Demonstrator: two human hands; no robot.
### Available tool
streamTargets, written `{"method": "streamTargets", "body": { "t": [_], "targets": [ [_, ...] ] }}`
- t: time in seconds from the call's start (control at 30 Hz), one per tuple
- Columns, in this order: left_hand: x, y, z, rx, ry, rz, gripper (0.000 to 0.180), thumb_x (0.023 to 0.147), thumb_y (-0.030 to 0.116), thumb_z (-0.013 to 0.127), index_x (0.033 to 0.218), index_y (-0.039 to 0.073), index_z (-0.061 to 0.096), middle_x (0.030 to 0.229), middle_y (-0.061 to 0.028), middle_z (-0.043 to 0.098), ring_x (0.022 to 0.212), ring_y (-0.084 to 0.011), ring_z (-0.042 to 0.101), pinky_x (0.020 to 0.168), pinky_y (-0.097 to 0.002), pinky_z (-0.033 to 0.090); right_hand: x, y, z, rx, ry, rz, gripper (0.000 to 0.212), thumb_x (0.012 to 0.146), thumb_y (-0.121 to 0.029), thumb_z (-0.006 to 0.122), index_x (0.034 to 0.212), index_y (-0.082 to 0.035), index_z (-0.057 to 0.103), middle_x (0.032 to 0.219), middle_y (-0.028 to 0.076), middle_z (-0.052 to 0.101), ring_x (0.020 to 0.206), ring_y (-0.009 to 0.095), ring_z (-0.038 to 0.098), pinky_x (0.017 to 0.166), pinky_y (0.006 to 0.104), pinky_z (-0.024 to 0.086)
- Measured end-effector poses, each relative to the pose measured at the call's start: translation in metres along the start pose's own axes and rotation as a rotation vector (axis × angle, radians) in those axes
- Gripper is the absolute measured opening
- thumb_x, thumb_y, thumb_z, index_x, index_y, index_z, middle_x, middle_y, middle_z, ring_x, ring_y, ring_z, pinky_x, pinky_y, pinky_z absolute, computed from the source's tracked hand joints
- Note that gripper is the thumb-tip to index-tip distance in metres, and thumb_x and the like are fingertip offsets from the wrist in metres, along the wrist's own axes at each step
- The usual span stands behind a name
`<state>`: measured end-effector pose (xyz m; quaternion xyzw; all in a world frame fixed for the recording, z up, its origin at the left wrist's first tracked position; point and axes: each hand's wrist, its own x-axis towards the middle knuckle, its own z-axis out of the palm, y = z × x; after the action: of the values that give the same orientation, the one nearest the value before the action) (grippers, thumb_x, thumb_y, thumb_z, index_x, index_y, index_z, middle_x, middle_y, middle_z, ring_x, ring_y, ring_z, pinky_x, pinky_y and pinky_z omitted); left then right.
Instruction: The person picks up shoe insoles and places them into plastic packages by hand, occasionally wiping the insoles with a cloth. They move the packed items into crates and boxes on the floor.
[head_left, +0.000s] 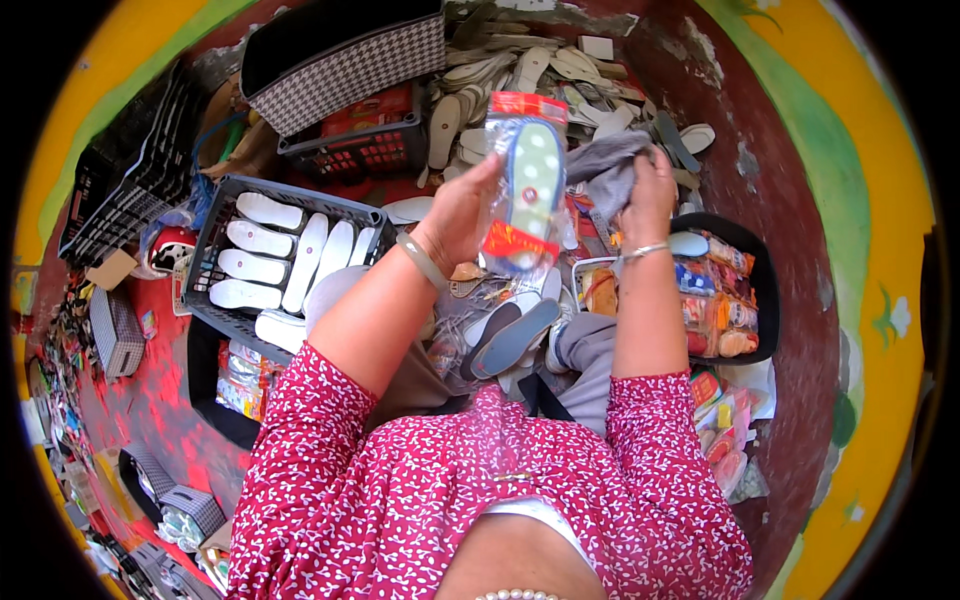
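My left hand [452, 218] is closed on the side of a packaged insole [535, 180], held upright in front of me. The insole is pale green with white dots and a blue edge, inside a clear plastic bag with red ends. A grey cloth [605, 185] is bunched in my right hand [650, 195], just right of the package. Below both hands, loose insoles lie at my lap, a blue-grey one [515, 338] on top. Crumpled clear plastic [455, 335] lies beside them.
At left, a dark crate [345, 203] holds rows of white insoles. Behind it are a houndstooth-patterned box [345, 75] and a black crate [350, 155] with red contents. Loose insoles [525, 70] are heaped at the back. A black bin [768, 310] of orange-and-clear packets stands right.
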<state>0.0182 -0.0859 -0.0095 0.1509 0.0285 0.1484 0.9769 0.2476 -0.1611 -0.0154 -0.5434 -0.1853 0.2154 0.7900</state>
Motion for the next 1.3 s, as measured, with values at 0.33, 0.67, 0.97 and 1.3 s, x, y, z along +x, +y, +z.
{"method": "streamTargets", "body": {
  "t": [0.33, 0.67, 0.97, 1.3],
  "targets": [
    [-0.006, 0.019, 0.001, 0.060, 0.311, 0.272, 0.029, 0.086, 0.013, 0.052, 0.112, 0.001, 0.049, 0.102, -0.0146, 0.061, 0.095, -0.0283, 0.061, 0.086, -0.0453, 0.049, -0.086, -0.065, 0.038, 0.083, -0.770, -0.116, 0.030, 0.087, -0.014, 0.052, 0.116, -0.006, 0.054, 0.112, 0.009, 0.058, 0.106, 0.023, 0.054, 0.091, 0.0395, 0.042],
    [0.003, 0.006, -0.009, 0.100, 0.365, 0.224, 0.030, 0.091, 0.012, 0.042, 0.120, 0.002, 0.044, 0.103, -0.0122, 0.058, 0.090, -0.0225, 0.060, 0.078, -0.0343, 0.051, -0.111, 0.006, 0.057, -0.891, -0.773, -0.783, 0.042, 0.077, -0.011, 0.063, 0.119, -0.016, 0.055, 0.137, 0.016, 0.038, 0.130, 0.036, 0.030, 0.106, 0.0403, 0.026],
    [-0.003, -0.006, 0.004, 0.249, 0.158, 0.043, 0.048, 0.089, 0.005, 0.046, 0.135, 0.005, 0.031, 0.120, -0.0103, 0.052, 0.105, -0.0200, 0.055, 0.092, -0.0350, 0.046, -0.056, 0.019, 0.030, -0.256, -0.399, -0.030, 0.027, 0.094, -0.018, 0.046, 0.118, -0.007, 0.053, 0.126, 0.011, 0.048, 0.114, 0.019, 0.047, 0.096, 0.0306, 0.038],
    [-0.005, -0.007, 0.018, 0.626, 0.128, 0.040, 0.048, 0.090, 0.006, 0.048, 0.135, 0.003, 0.033, 0.117, -0.0053, 0.053, 0.106, -0.0147, 0.052, 0.093, -0.0298, 0.043, -0.058, -0.039, 0.028, 0.593, -0.425, 0.401, 0.048, 0.087, -0.043, 0.055, 0.118, -0.007, 0.048, 0.114, 0.010, 0.056, 0.106, 0.023, 0.053, 0.094, 0.0388, 0.041]
  ]
}}
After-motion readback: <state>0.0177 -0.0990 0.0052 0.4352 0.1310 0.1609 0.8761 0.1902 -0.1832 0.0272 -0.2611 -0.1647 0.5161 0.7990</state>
